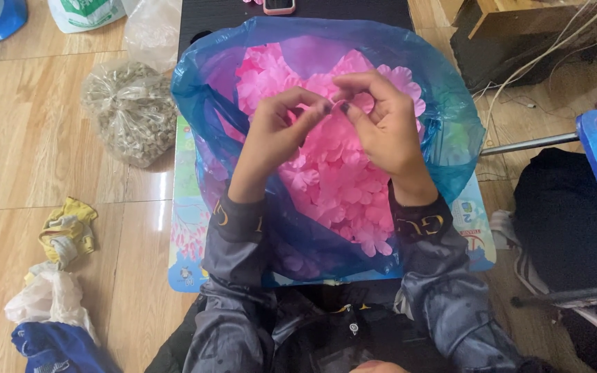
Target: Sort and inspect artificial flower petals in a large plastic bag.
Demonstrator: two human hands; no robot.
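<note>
Both hands are held together over the open mouth of a blue plastic bag (450,131), and one pink fabric flower petal (335,103) is pinched between them. The left hand (278,131) is narrowed to a pinch, thumb and forefinger closed on the petal's left edge; the right hand (381,124) is likewise closed on its right edge, fingers curled over the top. The petal is thus kept right at the fingertips, between the two hands, with neither hand clearly nearer. Its shape is mostly hidden by the fingers, so no long axis can be told.

Directly beneath and beyond the hands, the bag is seen heaped with loose pink petals (333,186), the pile reaching from under the wrists to the far rim. The bag is rested on a colourful printed board (184,228) just under the forearms.

Off to the left of the left hand, well apart, a clear bag of small pale brownish pieces (129,114) is lying on the wooden floor; what the pieces are cannot be told. Nearer the left elbow, crumpled cloths (67,231) are scattered. Beyond the bag's far rim, a pink-cased phone (279,6) is partly in view.
</note>
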